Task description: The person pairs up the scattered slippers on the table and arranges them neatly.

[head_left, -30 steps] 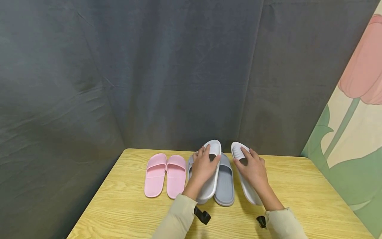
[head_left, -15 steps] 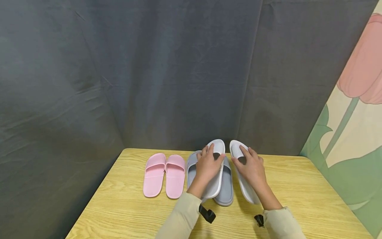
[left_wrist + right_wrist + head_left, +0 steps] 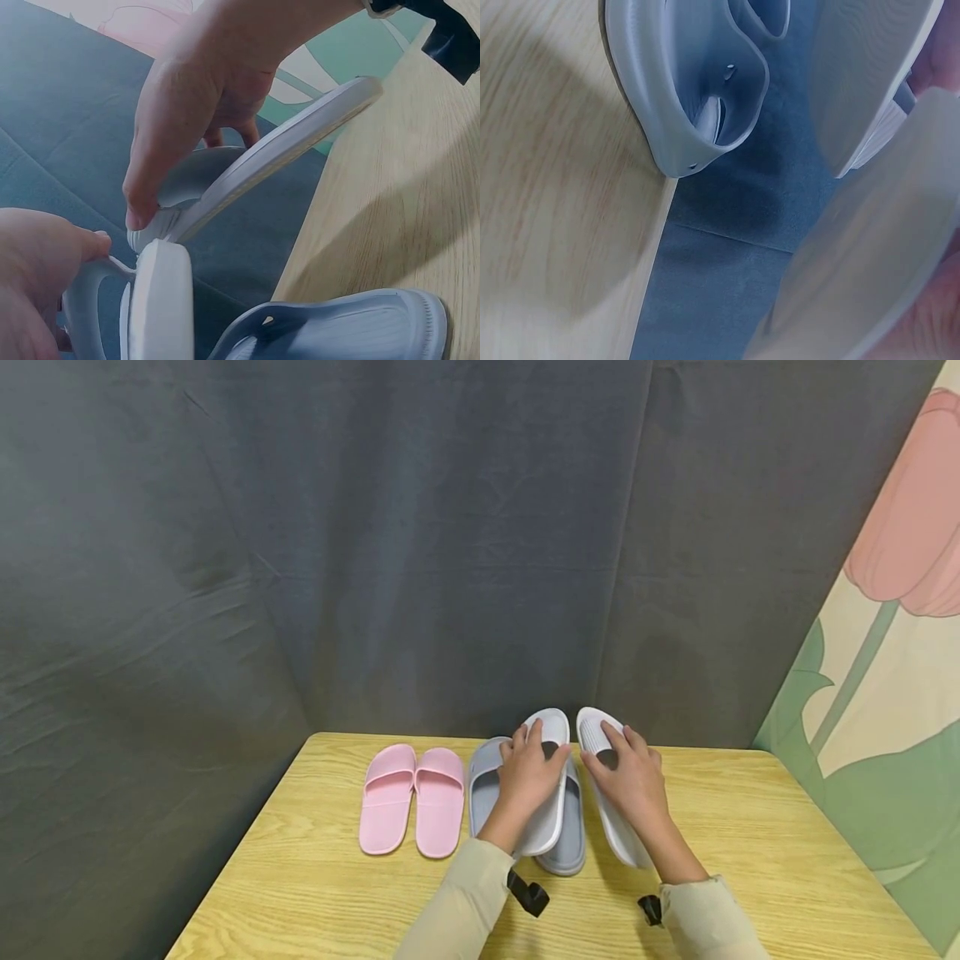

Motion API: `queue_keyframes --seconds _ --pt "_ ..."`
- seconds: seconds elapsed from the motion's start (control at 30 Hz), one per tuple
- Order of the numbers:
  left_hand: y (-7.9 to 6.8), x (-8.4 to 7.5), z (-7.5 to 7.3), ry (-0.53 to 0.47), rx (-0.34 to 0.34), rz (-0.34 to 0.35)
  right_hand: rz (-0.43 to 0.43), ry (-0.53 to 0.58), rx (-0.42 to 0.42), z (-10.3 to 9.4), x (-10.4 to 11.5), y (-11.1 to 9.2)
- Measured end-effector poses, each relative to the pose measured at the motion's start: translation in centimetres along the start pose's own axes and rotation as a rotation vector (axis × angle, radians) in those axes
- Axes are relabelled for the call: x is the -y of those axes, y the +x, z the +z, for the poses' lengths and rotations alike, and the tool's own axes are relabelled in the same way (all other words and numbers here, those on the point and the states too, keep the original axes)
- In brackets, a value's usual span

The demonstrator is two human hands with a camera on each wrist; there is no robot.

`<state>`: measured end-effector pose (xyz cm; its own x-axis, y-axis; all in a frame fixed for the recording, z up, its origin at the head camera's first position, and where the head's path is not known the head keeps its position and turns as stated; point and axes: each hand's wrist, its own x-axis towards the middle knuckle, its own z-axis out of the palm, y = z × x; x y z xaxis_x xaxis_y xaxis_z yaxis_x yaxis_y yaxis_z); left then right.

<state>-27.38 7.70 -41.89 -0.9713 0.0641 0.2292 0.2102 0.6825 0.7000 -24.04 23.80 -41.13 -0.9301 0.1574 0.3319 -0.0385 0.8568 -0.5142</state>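
Note:
My left hand [image 3: 528, 777] grips a white slide slipper [image 3: 546, 835] by its strap, thumb on one side and fingers on the other. This slipper is tilted and overlaps the pair of grey slippers [image 3: 570, 847] in the head view. To its right, my right hand [image 3: 636, 781] holds the matching white slipper [image 3: 617, 831] by the strap. In the left wrist view that right slipper [image 3: 289, 142] is lifted off the table with its heel slanting up. Both toes are close together. In the right wrist view the soles partly cover the hands.
A pair of pink slippers [image 3: 386, 822] lies left of the grey ones on the wooden table [image 3: 300, 877]. Behind the table's back edge hangs a dark grey curtain [image 3: 450, 568]. A wall with a tulip print [image 3: 900, 535] stands at the right.
My left hand has moved the white slipper rightward, closer to the other one, uncovering more of the left grey slipper. The right hand and its slipper have hardly moved.

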Motion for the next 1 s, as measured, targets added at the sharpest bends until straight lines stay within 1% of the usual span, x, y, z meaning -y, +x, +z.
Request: queue_keyframes --seconds 0.33,0.73,1.0 --pt "0.2 -0.3 0.6 0.026 0.032 -0.01 -0.005 -0.014 0.003 -0.2 0.1 0.1" --pt "0.1 -0.9 1.1 0.049 0.04 -0.003 -0.009 -0.037 -0.012 -0.1 -0.2 0.2" --pt "0.1 -1.1 1.4 0.055 0.049 -0.011 -0.004 -0.045 -0.003 -0.2 -0.2 0.1"
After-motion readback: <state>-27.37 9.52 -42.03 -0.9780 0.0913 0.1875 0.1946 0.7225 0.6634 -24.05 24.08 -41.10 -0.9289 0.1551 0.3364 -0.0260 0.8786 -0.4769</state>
